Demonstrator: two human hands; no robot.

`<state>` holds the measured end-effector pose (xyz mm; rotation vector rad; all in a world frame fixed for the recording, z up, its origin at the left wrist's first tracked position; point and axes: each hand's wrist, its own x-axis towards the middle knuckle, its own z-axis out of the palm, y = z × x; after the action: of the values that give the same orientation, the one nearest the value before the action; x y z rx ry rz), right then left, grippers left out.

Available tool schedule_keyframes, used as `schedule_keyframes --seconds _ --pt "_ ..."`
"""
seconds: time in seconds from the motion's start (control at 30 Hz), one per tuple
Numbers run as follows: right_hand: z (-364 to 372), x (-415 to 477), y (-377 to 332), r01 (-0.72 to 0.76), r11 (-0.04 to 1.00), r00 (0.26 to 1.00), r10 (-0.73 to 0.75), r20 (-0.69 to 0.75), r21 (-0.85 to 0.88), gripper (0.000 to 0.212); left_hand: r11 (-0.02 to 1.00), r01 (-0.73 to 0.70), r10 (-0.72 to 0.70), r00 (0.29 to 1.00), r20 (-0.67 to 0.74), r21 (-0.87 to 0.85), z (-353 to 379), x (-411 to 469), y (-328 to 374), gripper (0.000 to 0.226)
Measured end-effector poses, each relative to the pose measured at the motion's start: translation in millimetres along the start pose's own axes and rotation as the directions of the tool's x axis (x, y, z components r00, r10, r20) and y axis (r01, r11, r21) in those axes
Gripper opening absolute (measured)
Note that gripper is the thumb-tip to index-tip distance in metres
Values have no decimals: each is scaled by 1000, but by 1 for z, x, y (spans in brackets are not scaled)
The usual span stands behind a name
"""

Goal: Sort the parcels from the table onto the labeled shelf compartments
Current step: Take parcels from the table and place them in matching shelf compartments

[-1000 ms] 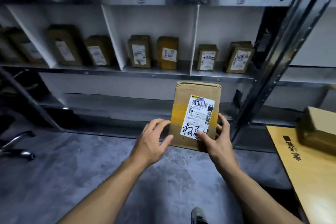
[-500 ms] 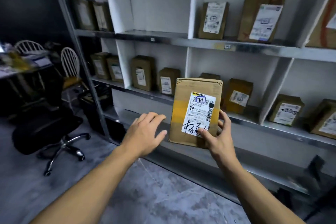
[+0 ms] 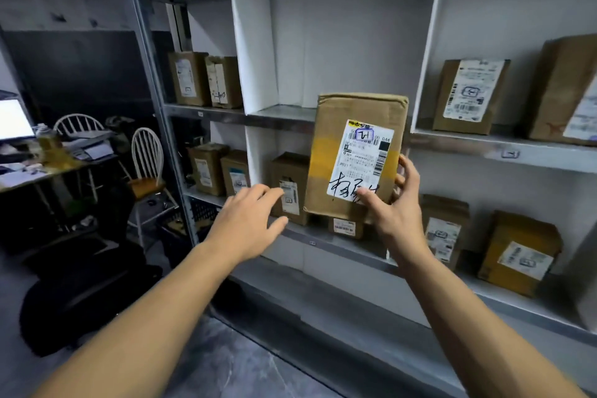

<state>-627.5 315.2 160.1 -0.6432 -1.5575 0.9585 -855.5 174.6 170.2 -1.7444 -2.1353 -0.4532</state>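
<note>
The metal shelf unit [image 3: 462,146] fills most of the view, its top and right end cut off by the frame, with white dividers [image 3: 255,48] splitting it into compartments. The small tags on the shelf edges are too blurred to read. Brown boxes stand in several compartments. The one at far right [image 3: 568,90] is cut off, and a small box [image 3: 345,227] shows only its lower strip beneath the held parcel. That cardboard parcel [image 3: 336,178] is upright in the air in front of the middle compartment, hiding part of the shelf edge behind it. The right hand [image 3: 394,220] grips its lower right corner, thumb on the front and fingers curled round the right side. The left hand [image 3: 248,223] is spread open and holds nothing, just beside the parcel's lower left and apart from it. The white shipping label [image 3: 361,158] carries black handwriting, partly covered by the thumb; its print is too small to read.
</note>
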Motion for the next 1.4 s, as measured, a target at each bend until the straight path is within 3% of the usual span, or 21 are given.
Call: schedule_keyframes --seconds 0.2,0.43,0.77,1.1,1.4 --pt "62 92 -8 106 994 994 -107 -36 -37 85 998 -24 20 998 -60 -61 5 75 -66 53" --pt "142 196 -9 171 982 974 -181 -137 -79 81 984 -152 141 982 -123 -88 9 180 -141 54" --pt "223 286 30 59 971 967 -114 -229 -231 86 946 -303 280 944 -175 -117 22 276 -227 52" --pt "241 331 59 -111 907 972 14 -234 -406 103 916 -368 338 922 -186 -157 58 322 -247 51" --pt "254 357 72 -161 896 965 55 -256 -414 97 898 -376 343 923 -172 -228 77 339 -259 49"
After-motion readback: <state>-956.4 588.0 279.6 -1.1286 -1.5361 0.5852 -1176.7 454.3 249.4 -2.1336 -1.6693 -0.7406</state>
